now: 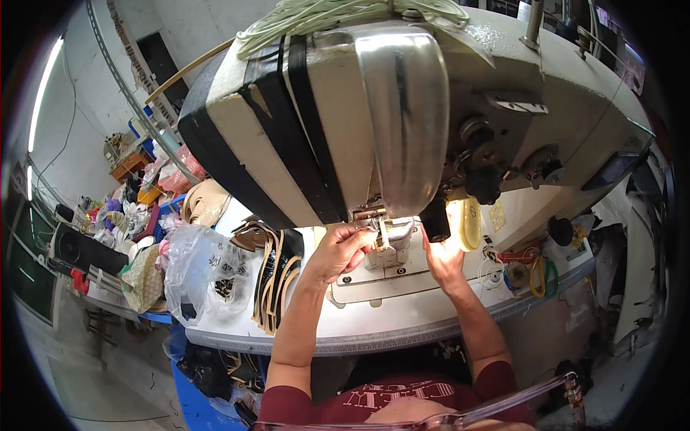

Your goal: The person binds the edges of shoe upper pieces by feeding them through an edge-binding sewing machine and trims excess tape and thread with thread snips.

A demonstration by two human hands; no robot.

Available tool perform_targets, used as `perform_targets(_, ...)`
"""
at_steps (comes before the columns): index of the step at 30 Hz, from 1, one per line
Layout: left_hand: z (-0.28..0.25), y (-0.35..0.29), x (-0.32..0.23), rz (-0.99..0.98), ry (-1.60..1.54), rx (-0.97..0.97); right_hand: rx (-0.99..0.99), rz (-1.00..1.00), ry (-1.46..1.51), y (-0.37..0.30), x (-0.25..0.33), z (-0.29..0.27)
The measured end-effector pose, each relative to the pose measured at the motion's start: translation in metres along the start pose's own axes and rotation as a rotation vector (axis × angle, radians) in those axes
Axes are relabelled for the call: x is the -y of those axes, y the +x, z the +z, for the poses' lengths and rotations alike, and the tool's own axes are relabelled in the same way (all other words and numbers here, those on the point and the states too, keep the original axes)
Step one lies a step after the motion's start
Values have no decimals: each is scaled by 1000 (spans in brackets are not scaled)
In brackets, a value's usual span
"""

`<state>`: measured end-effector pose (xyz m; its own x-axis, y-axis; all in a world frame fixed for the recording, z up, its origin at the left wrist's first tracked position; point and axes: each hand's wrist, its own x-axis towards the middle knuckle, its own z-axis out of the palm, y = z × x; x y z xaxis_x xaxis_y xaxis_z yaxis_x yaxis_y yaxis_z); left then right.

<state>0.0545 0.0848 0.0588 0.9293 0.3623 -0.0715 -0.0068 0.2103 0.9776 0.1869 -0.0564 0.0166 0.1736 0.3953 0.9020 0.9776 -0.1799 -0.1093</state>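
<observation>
left hand [339, 253] clenched, fingertips at small silver metal needle assembly [383, 231] under off-white, black-taped sewing-machine head [343, 108], held item indistinct; right hand [445, 262] beside black cylindrical part [435, 220], grip cannot be told

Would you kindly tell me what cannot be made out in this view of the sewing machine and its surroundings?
All in the head view:
- Right hand: partly hidden behind the black cylindrical part, so any hold is unclear.
- Small piece at the left hand: too small to identify.
- Clear plastic bag: crumpled film obscures its contents.
- Pale green cord bundle: cut off by the top edge.
</observation>
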Motion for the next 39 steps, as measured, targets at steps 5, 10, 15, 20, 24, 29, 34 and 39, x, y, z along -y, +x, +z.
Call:
perform_targets(5, -5, 2, 7, 9, 18, -19, 288, 600, 570, 22, 1, -6)
perform_targets(10, -6, 2, 6, -47, 72, -37, 237, 552, 1358, 9, -10, -5)
perform_targets(15, -4, -1, 4, -44, 59, -31, 217, 8, 745, 11, 10, -4)
perform_targets(20, -4, -1, 8, 6, 4, 10, 258, -162, 445, 15, 25, -19)
perform_targets(24, -7, 1, 12, 33, 3, 1, 221, -249, 339, 20, 26, -17)
perform_targets(29, -9, 4, 9, -18, 41, -18, 214, -211, 308, 19, 26, -16)
perform_targets(34, -14, 6, 11, -47, 24, -25, 268, -133, 334, 22, 29, -16)
perform_targets(39, -21, 14, 16, -45, 43, -72, 379, -105, 325, 23, 28, -20)
